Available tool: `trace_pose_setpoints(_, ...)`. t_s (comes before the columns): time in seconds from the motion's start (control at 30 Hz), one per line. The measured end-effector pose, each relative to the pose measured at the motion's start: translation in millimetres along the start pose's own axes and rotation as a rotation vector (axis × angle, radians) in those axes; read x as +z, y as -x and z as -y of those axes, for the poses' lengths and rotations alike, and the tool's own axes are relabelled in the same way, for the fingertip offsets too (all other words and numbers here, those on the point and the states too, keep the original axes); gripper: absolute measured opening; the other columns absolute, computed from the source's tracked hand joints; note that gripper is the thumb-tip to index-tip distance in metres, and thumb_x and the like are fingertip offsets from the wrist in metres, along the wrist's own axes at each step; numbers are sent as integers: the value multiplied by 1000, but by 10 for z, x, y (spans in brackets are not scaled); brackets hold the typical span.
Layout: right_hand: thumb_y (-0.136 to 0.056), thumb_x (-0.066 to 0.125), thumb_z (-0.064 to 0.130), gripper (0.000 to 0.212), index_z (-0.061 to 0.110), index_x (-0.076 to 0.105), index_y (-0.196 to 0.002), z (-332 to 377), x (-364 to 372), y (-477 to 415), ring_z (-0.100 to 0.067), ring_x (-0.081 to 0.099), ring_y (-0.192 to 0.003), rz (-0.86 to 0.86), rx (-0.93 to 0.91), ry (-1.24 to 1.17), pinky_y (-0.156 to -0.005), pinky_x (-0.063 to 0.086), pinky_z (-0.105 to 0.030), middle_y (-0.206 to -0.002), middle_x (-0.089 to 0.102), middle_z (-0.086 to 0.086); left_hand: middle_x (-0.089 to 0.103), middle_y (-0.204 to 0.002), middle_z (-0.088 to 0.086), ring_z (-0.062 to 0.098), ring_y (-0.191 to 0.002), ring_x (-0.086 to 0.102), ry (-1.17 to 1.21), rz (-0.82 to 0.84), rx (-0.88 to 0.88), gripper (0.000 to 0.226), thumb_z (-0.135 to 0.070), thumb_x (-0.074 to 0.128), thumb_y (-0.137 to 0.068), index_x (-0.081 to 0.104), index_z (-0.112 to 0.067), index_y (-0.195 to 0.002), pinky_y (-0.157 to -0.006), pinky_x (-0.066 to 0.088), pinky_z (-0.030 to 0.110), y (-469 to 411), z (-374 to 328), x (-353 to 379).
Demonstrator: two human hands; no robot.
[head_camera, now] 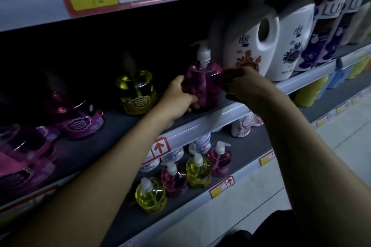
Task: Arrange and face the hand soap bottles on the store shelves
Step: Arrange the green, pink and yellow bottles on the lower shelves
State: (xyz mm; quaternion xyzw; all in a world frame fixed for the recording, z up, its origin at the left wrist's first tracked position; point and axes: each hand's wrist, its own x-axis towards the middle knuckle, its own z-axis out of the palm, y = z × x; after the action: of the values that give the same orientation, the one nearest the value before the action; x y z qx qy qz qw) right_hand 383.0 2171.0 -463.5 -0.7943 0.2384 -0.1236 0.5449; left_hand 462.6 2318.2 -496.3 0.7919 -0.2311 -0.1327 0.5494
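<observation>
Forearms reach up to shelf (220,115). Pink soap bottle (202,84) upright between hands: left hand (177,96) fingers grasp its side; right hand (244,84) fingers clenched alongside.

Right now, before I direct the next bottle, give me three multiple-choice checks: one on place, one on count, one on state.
1. Where does the pink bottle stand that both hands are on?
A. middle shelf, beside the white jug
B. lower shelf
C. floor

2. How many yellow pump bottles are on the lower shelf?
A. none
B. two
C. five

3. How does the held bottle stand?
A. lying flat
B. upright
C. upside down

Answers:
1 A: the pink bottle sits left of the white jug, left hand and right hand on it.
2 B: two yellow bottles.
3 B: pump on top.
</observation>
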Motion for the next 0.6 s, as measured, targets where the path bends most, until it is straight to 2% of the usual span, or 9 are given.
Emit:
trace_pose_setpoints(0.07,-82,63,-5,18,-1,71,-98,20,4,11,-18,64,-73,5,-30,-15,-63,51,-25,-100,69,-26,67,-99,10,18,-74,64,15,5,1,56,9,68,-76,47,-11,-124,-60,52,25,35,45,-21)
trace_pose_setpoints(0.1,-82,63,-8,21,-1,70,-100,33,-2,20,-15,64,-69,0,-30,-42,-59,50,-22,-99,69,-25,67,-104,9,18,-83,65,22,3,8,60,7,73,-73,47,-12,-124,-68,54,27,47,70,-50)
trace_pose_setpoints(0.13,-82,60,-12,28,-2,68,-107,32,-1,33,-19,66,-74,18,-36,-57,-65,55,-27,-103,69,-26,67,-106,6,17,-86,66,30,11,18,61,5,75,-73,47,-13,-125,-72,54,27,63,89,-84)
trace_pose_setpoints(0.17,-82,55,-17,36,-2,65,-113,42,13,67,-27,68,-87,41,-42,-67,-79,58,-38,-110,67,-28,67,-104,3,15,-81,67,31,28,28,58,2,74,-75,47,-15,-124,-67,54,24,89,102,-122)
trace_pose_setpoints(0.2,-81,51,-21,42,-3,63,-117,53,49,100,-34,66,-100,72,-62,-69,-93,53,-46,-114,65,-30,67,-99,-1,13,-71,66,31,46,39,53,0,73,-79,47,-17,-122,-60,51,20,120,101,-150)
trace_pose_setpoints(0.27,-80,54,-22,45,-2,60,-120,55,118,164,-41,60,-113,127,-139,-61,-101,45,-56,-117,64,-30,66,-94,-6,11,-61,63,26,24,65,48,-2,70,-82,47,-20,-120,-56,47,18,173,96,-171)
trace_pose_setpoints(0.37,-82,54,-21,50,1,56,-126,87,150,210,-37,60,-116,186,-175,-98,-102,47,-50,-119,64,-26,63,-98,-6,12,-72,59,28,-109,133,61,-1,79,-71,50,-18,-121,-67,50,25,265,95,-153)
trace_pose_setpoints(0.47,-78,47,-26,59,1,53,-130,131,151,260,-25,63,-107,223,-219,-52,-92,51,-37,-115,67,-16,68,-100,-4,16,-93,65,-74,-257,221,74,-16,90,-49,55,-28,-113,-84,55,40,355,145,-178)
trace_pose_setpoints(0.6,-75,43,-29,57,3,55,-121,220,230,370,-23,59,-93,224,-290,-122,-77,45,-37,-100,66,-10,69,-101,-10,10,-95,64,-258,-403,316,77,-29,91,-50,56,-33,-119,-81,54,31,639,64,-271)
